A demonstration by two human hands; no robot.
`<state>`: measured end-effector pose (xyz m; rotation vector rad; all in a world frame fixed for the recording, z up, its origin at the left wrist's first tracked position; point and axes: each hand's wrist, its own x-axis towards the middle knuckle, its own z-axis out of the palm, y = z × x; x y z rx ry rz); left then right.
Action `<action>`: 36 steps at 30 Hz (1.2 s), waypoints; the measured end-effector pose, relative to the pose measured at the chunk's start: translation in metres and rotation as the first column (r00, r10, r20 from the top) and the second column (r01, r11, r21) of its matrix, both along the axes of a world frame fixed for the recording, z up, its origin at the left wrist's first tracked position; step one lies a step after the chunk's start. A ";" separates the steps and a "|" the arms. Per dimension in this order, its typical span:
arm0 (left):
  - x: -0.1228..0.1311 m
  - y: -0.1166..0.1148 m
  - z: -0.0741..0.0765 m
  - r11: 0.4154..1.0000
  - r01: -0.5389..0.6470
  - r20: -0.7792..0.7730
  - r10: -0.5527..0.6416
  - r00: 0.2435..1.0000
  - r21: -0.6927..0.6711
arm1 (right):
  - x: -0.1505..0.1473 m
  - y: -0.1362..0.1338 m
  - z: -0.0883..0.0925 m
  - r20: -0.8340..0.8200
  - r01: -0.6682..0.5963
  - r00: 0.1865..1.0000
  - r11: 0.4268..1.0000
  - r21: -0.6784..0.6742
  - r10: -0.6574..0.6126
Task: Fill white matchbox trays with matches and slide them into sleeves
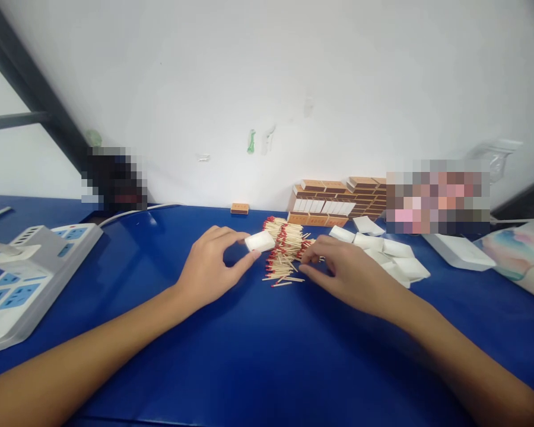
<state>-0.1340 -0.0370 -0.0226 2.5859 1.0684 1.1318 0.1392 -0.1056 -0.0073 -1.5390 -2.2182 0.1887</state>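
My left hand (209, 267) pinches a small white matchbox tray (260, 241) between thumb and fingers, just left of a heap of red-tipped matches (285, 249) on the blue table (249, 356). On the heap's right edge my right hand (342, 267) rests with its fingertips pinched together on some matches. Several more white trays (391, 255) lie just beyond that hand.
Brown matchbox sleeves (338, 201) are stacked against the white wall, with one lone box (240, 208) to their left. A white power strip (22, 273) lies at the far left. At the right are a white flat box (460, 252) and a colourful sheet (520, 255).
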 end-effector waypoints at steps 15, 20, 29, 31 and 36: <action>0.002 -0.008 -0.003 0.985 0.158 -0.077 -0.153 0.985 0.063 | -0.005 -0.003 -0.006 0.081 -0.071 0.992 0.966 -0.249 0.094; 0.002 -0.008 -0.003 0.985 0.163 -0.087 -0.157 0.984 0.063 | 0.003 -0.002 -0.002 0.104 -0.069 0.991 0.986 -0.152 0.085; 0.002 -0.010 -0.003 0.972 0.231 -0.096 -0.226 0.969 0.039 | 0.001 -0.002 0.003 0.024 -0.020 1.000 0.995 0.097 0.017; 0.002 -0.013 -0.002 0.952 0.307 -0.098 -0.304 0.948 0.014 | -0.005 -0.004 0.002 0.026 -0.036 0.999 0.995 0.093 0.033; 0.003 -0.018 -0.002 0.927 0.376 -0.098 -0.374 0.922 -0.005 | -0.014 -0.009 0.002 0.059 -0.100 0.994 0.992 0.072 0.096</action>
